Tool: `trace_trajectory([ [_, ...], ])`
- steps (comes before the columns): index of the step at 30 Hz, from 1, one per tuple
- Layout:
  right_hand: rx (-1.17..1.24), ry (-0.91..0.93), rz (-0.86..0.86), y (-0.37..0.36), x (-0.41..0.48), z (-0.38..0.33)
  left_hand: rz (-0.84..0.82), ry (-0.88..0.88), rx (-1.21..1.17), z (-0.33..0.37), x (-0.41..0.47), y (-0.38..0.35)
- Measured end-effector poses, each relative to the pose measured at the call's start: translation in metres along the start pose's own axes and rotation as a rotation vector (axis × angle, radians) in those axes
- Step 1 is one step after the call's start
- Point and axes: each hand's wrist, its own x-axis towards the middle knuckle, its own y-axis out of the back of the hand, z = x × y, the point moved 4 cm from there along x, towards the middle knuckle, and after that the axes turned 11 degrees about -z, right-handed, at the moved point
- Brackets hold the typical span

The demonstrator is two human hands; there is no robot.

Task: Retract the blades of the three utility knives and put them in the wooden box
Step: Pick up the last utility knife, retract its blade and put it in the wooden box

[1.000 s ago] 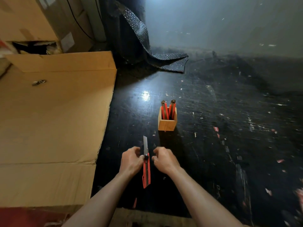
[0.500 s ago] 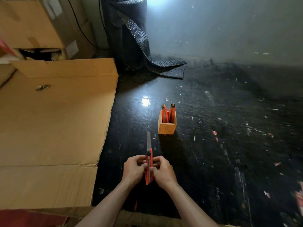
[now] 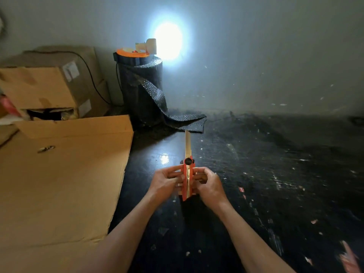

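Observation:
I hold a red utility knife (image 3: 186,181) upright in front of me over the black floor. Its long metal blade (image 3: 187,142) sticks out, pointing away from me, above a black round knob (image 3: 188,160). My left hand (image 3: 166,182) grips the handle's left side and my right hand (image 3: 208,184) grips its right side. The wooden box with the other two knives is hidden behind my hands and the knife; only a thin wooden strip (image 3: 194,193) shows beside the handle.
A large flat cardboard sheet (image 3: 59,182) covers the floor on the left, with a small metal piece (image 3: 46,149) on it. Cardboard boxes (image 3: 49,85) stand at the back left. A black bubble-wrap roll (image 3: 141,91) stands by the wall, its loose end (image 3: 185,121) trailing on the floor.
The knife has been lifted higher and closer to my view, now covering the wooden box. The camera has tilted up, showing more wall. The blade stays extended.

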Motion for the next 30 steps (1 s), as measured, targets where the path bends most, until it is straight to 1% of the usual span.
trace_trajectory([
  [3,-0.091,0.094,0.032,0.014,0.006,-0.029,-0.026,-0.063,-0.044,0.031,0.007,-0.009],
  [7,-0.28,0.212,0.094,0.031,0.016,-0.069,-0.06,-0.106,-0.047,0.063,0.011,-0.023],
  [10,-0.341,0.267,0.113,0.039,0.019,-0.093,-0.068,-0.133,-0.043,0.081,0.015,-0.027],
  [14,-0.341,0.289,0.137,0.045,0.017,-0.101,-0.075,-0.149,-0.049,0.093,0.016,-0.028],
  [22,-0.369,0.288,0.117,0.047,0.019,-0.094,-0.029,-0.151,-0.057,0.095,0.021,-0.026],
  [30,-0.313,0.285,0.086,0.044,0.013,-0.076,0.003,-0.074,-0.112,0.091,0.028,-0.021],
])
